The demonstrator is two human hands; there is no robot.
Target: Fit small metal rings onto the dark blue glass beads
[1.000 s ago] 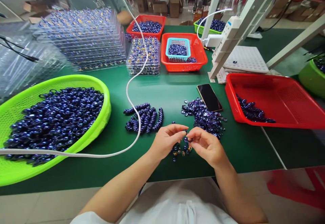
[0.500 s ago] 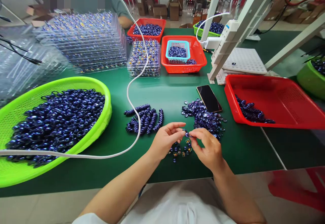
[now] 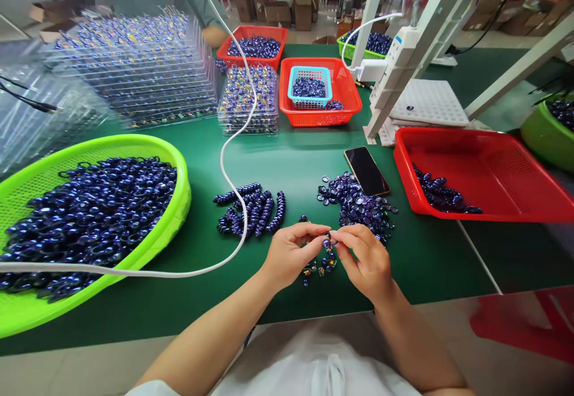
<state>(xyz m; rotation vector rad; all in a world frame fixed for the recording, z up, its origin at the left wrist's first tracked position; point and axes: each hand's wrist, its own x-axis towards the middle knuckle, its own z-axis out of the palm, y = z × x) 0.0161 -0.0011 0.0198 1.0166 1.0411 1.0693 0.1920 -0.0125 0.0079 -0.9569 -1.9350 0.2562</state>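
Observation:
My left hand (image 3: 293, 251) and my right hand (image 3: 365, 258) meet above the green table, fingertips pinched on a small shiny blue-purple part (image 3: 327, 243). Its exact kind is too small to make out. Just under my hands lie several small blue pieces with orange and gold bits (image 3: 321, 269), partly covered by my fingers. Beyond my right hand spreads a pile of loose dark blue round caps (image 3: 359, 204). To the left of my left hand lie several stacked rows of glossy blue ring-like parts (image 3: 258, 210).
A green basket (image 3: 183, 204) full of blue parts stands left. A white cable (image 3: 223, 163) crosses the table. A phone (image 3: 366, 170) touches the cap pile. Right is a red tray (image 3: 493, 174); behind are clear stacked trays (image 3: 134, 79), an orange basket (image 3: 350, 100) and a metal post (image 3: 394, 79).
Both hands stay together on the small part, with the fingers slightly shifted. The whole view has moved a little, so table items appear slightly further left and higher.

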